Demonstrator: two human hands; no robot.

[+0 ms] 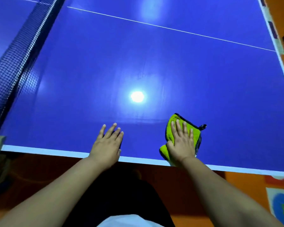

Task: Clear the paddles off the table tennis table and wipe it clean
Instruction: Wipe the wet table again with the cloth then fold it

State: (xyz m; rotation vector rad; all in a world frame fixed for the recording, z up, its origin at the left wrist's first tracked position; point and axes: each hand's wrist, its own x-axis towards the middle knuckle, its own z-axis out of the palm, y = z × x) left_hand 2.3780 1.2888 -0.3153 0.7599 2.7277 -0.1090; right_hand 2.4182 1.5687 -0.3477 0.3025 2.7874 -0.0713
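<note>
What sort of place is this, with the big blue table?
Likely an indoor games or recreation room. The blue table tennis table with white lines and a black net across it shows that; the orange floor with a colourful mat beside it suggests a play space.

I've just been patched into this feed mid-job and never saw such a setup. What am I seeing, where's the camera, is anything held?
There is no machine: a person works with two bare hands. The one picture comes from a camera on their head, looking forward and down. The blue surface is a table tennis table, its net at the left. The bright spot is a lamp's reflection. The left hand lies flat on the table. The right hand presses a green cloth onto it with straight fingers; nothing is gripped. No paddle shows.
</note>
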